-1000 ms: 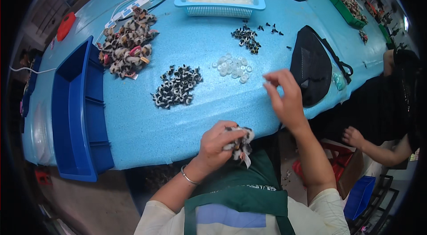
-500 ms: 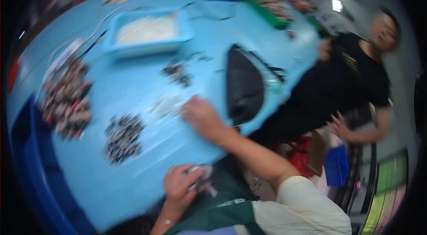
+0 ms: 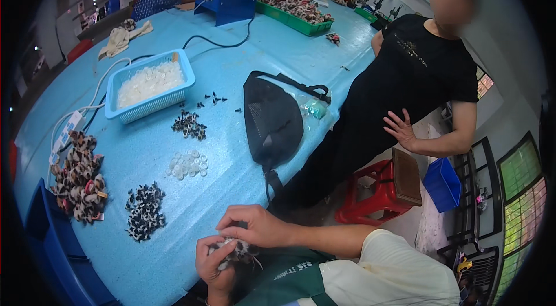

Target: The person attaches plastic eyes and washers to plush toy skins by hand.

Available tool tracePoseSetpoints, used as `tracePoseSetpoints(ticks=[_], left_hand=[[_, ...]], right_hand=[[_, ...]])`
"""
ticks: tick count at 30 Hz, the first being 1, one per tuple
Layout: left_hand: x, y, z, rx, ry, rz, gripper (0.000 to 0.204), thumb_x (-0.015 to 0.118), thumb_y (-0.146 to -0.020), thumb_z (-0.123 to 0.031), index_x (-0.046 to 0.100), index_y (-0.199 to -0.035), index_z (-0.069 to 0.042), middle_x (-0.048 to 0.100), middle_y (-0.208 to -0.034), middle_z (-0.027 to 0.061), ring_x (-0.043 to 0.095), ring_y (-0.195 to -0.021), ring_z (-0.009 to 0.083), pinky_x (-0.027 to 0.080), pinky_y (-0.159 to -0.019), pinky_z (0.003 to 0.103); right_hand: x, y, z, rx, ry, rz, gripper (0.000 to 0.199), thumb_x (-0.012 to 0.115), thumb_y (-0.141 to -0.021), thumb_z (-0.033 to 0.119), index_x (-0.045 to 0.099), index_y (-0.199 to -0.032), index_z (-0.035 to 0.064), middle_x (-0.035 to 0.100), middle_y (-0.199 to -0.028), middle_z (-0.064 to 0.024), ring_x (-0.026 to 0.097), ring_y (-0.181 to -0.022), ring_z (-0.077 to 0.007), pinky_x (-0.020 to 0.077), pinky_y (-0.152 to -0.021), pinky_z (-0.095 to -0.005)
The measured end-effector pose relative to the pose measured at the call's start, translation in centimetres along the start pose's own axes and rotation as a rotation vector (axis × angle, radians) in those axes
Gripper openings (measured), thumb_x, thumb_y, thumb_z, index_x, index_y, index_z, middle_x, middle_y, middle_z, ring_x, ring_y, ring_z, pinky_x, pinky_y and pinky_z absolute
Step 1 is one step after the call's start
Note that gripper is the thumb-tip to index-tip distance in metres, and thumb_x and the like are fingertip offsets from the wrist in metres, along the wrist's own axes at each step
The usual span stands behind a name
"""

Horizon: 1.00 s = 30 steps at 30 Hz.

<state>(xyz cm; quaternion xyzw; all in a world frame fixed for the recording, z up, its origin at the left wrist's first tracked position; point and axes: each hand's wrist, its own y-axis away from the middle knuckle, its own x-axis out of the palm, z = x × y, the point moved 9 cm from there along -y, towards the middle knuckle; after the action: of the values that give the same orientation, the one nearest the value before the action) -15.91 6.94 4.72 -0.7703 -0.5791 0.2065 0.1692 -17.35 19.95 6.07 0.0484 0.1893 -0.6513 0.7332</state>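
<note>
My left hand (image 3: pixel 214 259) is closed around a small grey, white and dark furry plush piece (image 3: pixel 242 251), held above my lap by the table's near edge. My right hand (image 3: pixel 259 226) bends over the plush piece from above. Its thumb and fingers come together at the plush, and anything tiny between them is hidden. Beyond my hands lies a small pile of clear plastic washers (image 3: pixel 187 165). Left of it is a heap of small black-and-white plastic parts (image 3: pixel 145 212), with a smaller cluster of similar parts (image 3: pixel 189 125) farther back.
Furry plush pieces (image 3: pixel 80 178) pile up at left, beside a blue bin (image 3: pixel 61 248) and a power strip (image 3: pixel 65 137). A blue basket (image 3: pixel 152 110) holds translucent parts. A black bag (image 3: pixel 271 123) lies at right. A person in black (image 3: pixel 414 86) stands close beside the table, near a red stool (image 3: pixel 370 193).
My right hand has come back from the clear washers to the plush piece in my left hand. The head view has shifted, and the standing person's raised hand has lowered.
</note>
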Motion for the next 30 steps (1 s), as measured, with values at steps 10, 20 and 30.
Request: tracePoseSetpoints(ticks=[10,20,30], left_hand=[[1.0,0.3,-1.4,0.056,-0.104,0.044,0.043,0.070,-0.058,0.003,0.071,-0.099,-0.011,0.058,-0.101,0.0172,0.058,-0.091,0.0310,0.048,-0.077,0.036],[1.9,1.4,-3.8,0.124,-0.078,0.127,0.051,0.075,-0.061,0.000,0.062,-0.109,-0.005,0.057,-0.111,0.0165,0.062,-0.091,0.0303,0.051,-0.075,0.035],[3.4,1.2,-3.0,0.141,-0.281,0.093,0.035,0.077,-0.067,-0.002,0.055,-0.094,-0.004,0.062,-0.088,0.0139,0.061,-0.077,0.0268,0.049,-0.066,0.033]], right_hand=[[-1.2,2.9,-1.0,0.263,-0.177,0.027,0.015,0.058,-0.089,0.009,0.065,-0.099,0.0010,0.064,-0.090,-0.0083,0.061,-0.084,-0.0132,0.0479,-0.076,-0.0272],[-0.8,5.2,-0.5,0.130,-0.567,0.156,0.033,0.066,-0.080,0.009,0.060,-0.111,-0.0015,0.057,-0.103,-0.0114,0.055,-0.096,-0.0178,0.0424,-0.087,-0.0309],[-1.7,5.1,-0.4,-0.057,-0.085,0.125,0.023,0.067,-0.082,0.012,0.059,-0.102,0.0024,0.055,-0.091,-0.0075,0.055,-0.083,-0.0192,0.0437,-0.074,-0.0302]])
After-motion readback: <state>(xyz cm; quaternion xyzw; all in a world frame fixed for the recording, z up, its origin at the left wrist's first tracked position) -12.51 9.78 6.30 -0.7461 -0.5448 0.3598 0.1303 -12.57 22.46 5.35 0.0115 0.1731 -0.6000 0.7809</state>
